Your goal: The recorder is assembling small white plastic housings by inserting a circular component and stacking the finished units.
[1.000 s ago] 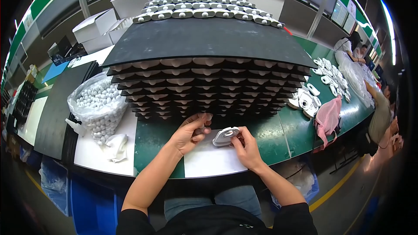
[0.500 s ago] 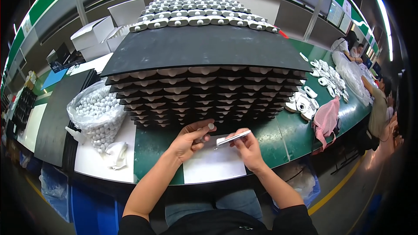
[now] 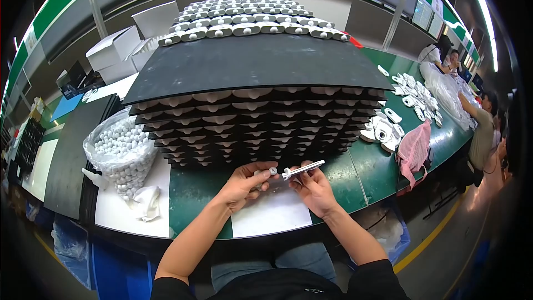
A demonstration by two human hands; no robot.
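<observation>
Between thumb and fingers, my left hand (image 3: 247, 184) pinches a small white ball-shaped part (image 3: 273, 171), its hollow side in view. My right hand (image 3: 315, 189) grips a flat white plastic housing (image 3: 304, 169) by its long edges, tilted, its forked end toward the ball. A narrow gap separates the two parts. Beneath both hands a white sheet (image 3: 272, 214) lies on the green table. A clear plastic bag (image 3: 125, 153) full of similar white balls stands to my left, with a crumpled white cloth (image 3: 146, 204) at its foot.
A tall stack of black boards (image 3: 255, 66), with white parts between layers and on top, stands just ahead. Loose white housings (image 3: 411, 100) and a pink mesh cloth (image 3: 413, 150) lie at right. A small white bottle (image 3: 95, 178) is by the bag. Several people sit farther right.
Both hands have come closer together. The ball has turned so its hollow side shows, and the housing has rolled, its forked end now facing the ball.
</observation>
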